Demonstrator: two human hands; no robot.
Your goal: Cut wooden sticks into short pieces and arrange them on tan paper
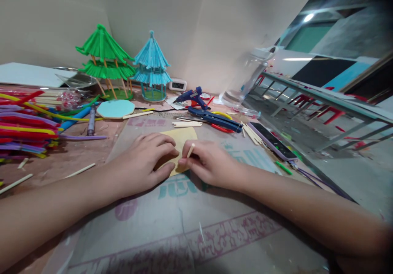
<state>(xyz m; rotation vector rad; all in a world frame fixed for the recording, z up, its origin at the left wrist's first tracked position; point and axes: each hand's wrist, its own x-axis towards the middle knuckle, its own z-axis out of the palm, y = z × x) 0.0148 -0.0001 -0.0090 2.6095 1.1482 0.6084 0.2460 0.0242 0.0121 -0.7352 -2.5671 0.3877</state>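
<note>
My right hand (pixel 208 161) pinches a short pale wooden stick (pixel 190 149) between thumb and fingers, and its tip points up. Under both hands lies a yellow sheet of card (pixel 186 135) on the printed plastic mat. My left hand (pixel 150 157) rests on the card's left side, fingers curved and the thumb apart from them, with no object visible in it. Just beyond the card lie several cut sticks (pixel 187 124). Both hands hide parts of the card.
Behind stand a green pagoda model (pixel 104 57) and a blue one (pixel 152 69). A glue gun (pixel 195 97), blue-handled cutters (pixel 215 118) and a phone (pixel 273 141) lie right of centre. Colourful pipe cleaners (pixel 27 129) and a pale blue octagon (pixel 116 108) are left.
</note>
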